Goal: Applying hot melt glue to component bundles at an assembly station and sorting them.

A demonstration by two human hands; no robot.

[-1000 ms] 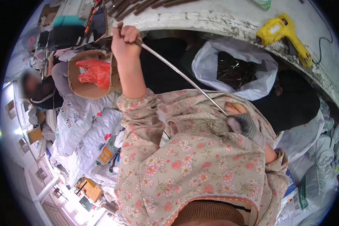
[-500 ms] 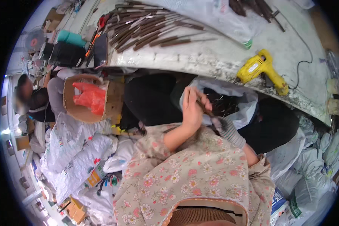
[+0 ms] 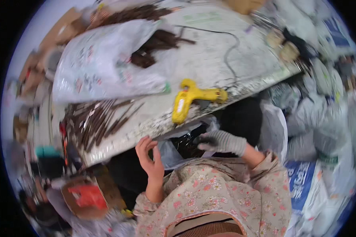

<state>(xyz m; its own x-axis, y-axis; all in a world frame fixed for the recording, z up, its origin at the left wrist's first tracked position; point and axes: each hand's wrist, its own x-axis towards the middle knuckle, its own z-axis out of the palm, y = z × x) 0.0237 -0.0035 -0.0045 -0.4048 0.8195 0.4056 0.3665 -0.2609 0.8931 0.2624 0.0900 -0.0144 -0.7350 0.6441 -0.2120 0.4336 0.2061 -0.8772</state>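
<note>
Here the bare left hand (image 3: 150, 160) hovers with fingers loosely curled and holding nothing, just left of the open plastic bag (image 3: 174, 152) of dark sticks below the table edge (image 3: 146, 132), while the gloved right hand (image 3: 221, 142), nearer, reaches leftward into its mouth, grip hidden.

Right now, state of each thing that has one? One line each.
left hand: bare, fingers curled, empty, beside the plastic bag.
right hand: grey glove on, fingers at the bag's opening.
plastic bag: open, below the table edge.
yellow glue gun: lying on its side on the table, cord attached.
white printed bag: open, dark sticks poking out.
</note>
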